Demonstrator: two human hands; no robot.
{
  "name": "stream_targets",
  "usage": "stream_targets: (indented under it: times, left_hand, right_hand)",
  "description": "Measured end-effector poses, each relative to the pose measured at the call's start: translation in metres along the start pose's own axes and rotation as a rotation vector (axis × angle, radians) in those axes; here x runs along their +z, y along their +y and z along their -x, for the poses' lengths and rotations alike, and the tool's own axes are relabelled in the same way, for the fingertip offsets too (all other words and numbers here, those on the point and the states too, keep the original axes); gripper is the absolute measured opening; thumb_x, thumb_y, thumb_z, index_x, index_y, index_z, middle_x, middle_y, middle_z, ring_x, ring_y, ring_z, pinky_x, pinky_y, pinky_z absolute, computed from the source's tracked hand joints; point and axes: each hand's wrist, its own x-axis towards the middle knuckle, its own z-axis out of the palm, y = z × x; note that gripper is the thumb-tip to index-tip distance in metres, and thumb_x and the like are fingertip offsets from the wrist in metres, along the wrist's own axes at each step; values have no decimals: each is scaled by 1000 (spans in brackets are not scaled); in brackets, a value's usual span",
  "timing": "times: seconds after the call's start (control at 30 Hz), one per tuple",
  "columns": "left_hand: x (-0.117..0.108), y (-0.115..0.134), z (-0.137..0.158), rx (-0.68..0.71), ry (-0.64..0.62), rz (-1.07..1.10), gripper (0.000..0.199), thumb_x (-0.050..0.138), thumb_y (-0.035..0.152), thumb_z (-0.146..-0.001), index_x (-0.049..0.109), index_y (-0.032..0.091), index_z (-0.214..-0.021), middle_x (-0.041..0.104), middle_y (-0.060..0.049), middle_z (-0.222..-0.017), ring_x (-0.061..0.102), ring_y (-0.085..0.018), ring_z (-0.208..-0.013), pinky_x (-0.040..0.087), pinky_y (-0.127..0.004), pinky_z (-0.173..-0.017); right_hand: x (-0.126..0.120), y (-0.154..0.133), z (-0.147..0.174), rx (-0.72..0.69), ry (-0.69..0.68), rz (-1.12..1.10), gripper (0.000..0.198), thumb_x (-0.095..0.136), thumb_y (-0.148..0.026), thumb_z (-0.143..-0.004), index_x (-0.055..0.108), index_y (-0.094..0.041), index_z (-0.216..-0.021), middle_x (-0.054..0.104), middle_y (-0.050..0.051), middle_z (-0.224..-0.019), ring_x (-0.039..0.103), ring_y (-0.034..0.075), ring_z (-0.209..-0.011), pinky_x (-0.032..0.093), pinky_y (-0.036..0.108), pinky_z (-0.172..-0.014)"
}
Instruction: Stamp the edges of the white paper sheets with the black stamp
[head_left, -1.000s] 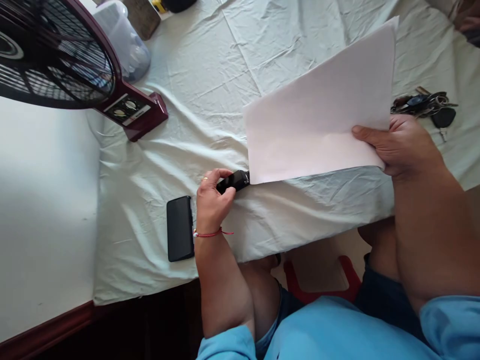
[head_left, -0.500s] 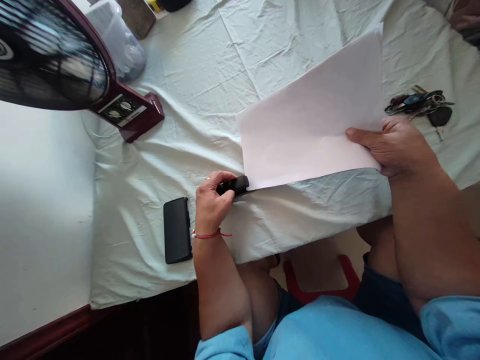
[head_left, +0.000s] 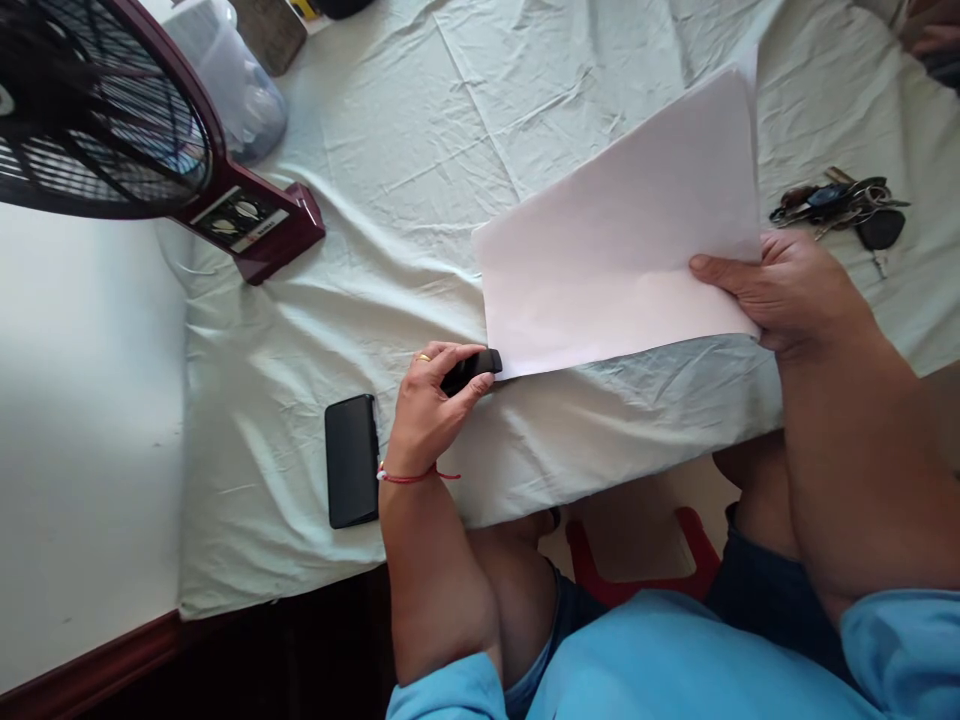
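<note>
Your left hand (head_left: 427, 410), nearer the contact, is clamped around the stapler (head_left: 489, 361), whose long axis runs rightward and slightly away. Its nose meets the near left corner of the paper (head_left: 622, 230); any overlap cannot be told. Your right hand (head_left: 802, 290) pinches the paper's right edge, near the keys (head_left: 847, 208).

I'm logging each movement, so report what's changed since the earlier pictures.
The left hand has slid its thumb and fingertips forward along the black stapler-like tool, toward the paper. The tool's end, earlier beside the paper's near-left corner, now covers that corner. Nothing was newly grasped or let go. The right hand still grips the paper's right side; phone and keys stayed put.
</note>
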Motion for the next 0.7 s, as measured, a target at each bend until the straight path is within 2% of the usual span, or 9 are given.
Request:
stream_targets:
  times: [0.1, 0.23, 0.33, 0.4, 0.53, 0.7]
  left_hand:
    - [0, -4, -2, -27, -35, -43, 36, 81, 45, -100, 92, 27, -128, 84, -13, -130, 70, -38, -135, 54, -57, -125]
    - [1, -7, -4, -43, -37, -35, 35, 85, 44, -98, 93, 30, -129, 83, -11, -133, 65, -37, -144, 52, -56, -131]
    - [2, -5, -2, -44, 29, 10, 34, 88, 43, -95, 95, 30, -126, 81, -10, -129, 68, -36, -138, 53, -54, -127]
    - [1, 0, 0, -57, 27, 72, 35, 89, 43, -93, 96, 29, -125, 80, -10, -125, 71, -35, -130, 55, -52, -122]
    - [1, 18, 4, -56, -138, 170, 33, 92, 42, -93, 96, 29, -123, 80, -8, -119, 76, -30, -118, 60, -45, -113]
    - [5, 46, 8, 73, -331, 154, 28, 92, 38, -98, 95, 29, -125, 81, -8, -117, 79, -29, -111, 63, -44, -110]
  right_hand:
    - [1, 0, 0, -5, -5, 4, 14, 97, -11, -81, 87, -16, -91, 89, 9, -95, 78, 17, -75, 63, 26, -63]
    - [3, -1, 1, -12, -12, 23, 10, 94, -13, -86, 85, -16, -85, 84, 5, -84, 72, 14, -67, 55, 24, -57]
    - [7, -5, 6, -26, -12, 47, 16, 88, -9, -91, 81, -17, -79, 76, 3, -71, 73, 17, -70, 60, 28, -65]
    - [10, -8, 8, -51, 1, 27, 18, 85, -7, -92, 80, -17, -78, 74, 3, -70, 76, 19, -76, 65, 32, -73]
    - [12, -7, 5, -112, 69, -5, 10, 85, -7, -90, 86, -17, -90, 85, 5, -89, 75, 18, -83, 69, 37, -84]
    - [9, 2, -5, -188, 89, -94, 16, 90, -8, -84, 89, -21, -94, 90, 5, -102, 80, 18, -89, 73, 41, -93]
